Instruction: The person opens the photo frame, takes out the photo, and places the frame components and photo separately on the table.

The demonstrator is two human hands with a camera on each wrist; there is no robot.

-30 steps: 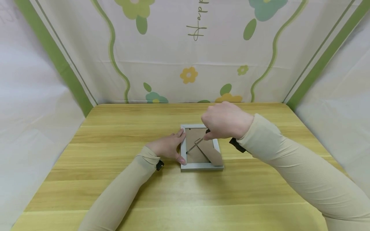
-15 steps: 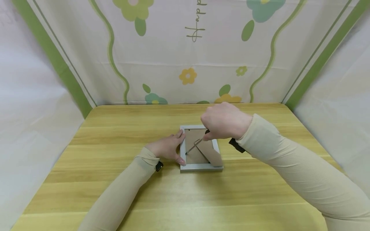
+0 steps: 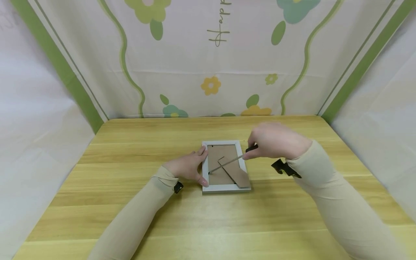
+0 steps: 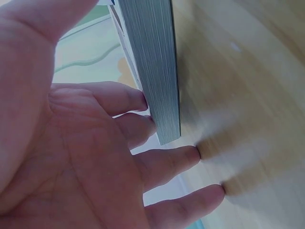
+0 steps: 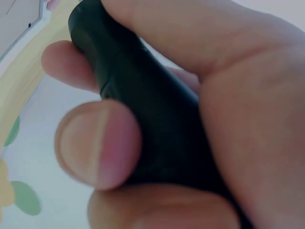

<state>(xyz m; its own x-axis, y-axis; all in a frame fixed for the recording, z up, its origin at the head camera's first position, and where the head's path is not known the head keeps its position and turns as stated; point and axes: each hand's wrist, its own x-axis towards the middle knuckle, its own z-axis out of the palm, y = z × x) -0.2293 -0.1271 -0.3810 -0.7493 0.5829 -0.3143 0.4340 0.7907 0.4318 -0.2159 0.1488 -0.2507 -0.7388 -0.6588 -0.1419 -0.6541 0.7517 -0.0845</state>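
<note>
A picture frame [image 3: 225, 188] with a pale grey border lies face down on the wooden table. Its brown backing board [image 3: 217, 153] and folded-down easel stand [image 3: 236, 172] show in the head view. My left hand [image 3: 187, 167] rests against the frame's left side, thumb near the front corner and fingers fairly straight; two fingertips touch the table in the left wrist view. With curled fingers my right hand [image 3: 276, 141] grips the black handle [image 5: 147, 109] of a screwdriver [image 3: 229, 162]. The slanting metal shaft has its tip at a small dark tab on the frame's left inner edge.
The wooden table [image 3: 136, 213] extends on all sides of the frame. Behind it hangs a white cloth [image 3: 182, 57] printed with flowers and green vines; more white cloth [image 3: 383, 115] hangs at both sides.
My right hand has swung right and slightly lower, laying the screwdriver's shaft at a flatter angle with its tip still at the same tab. The left hand and the frame stay put.
</note>
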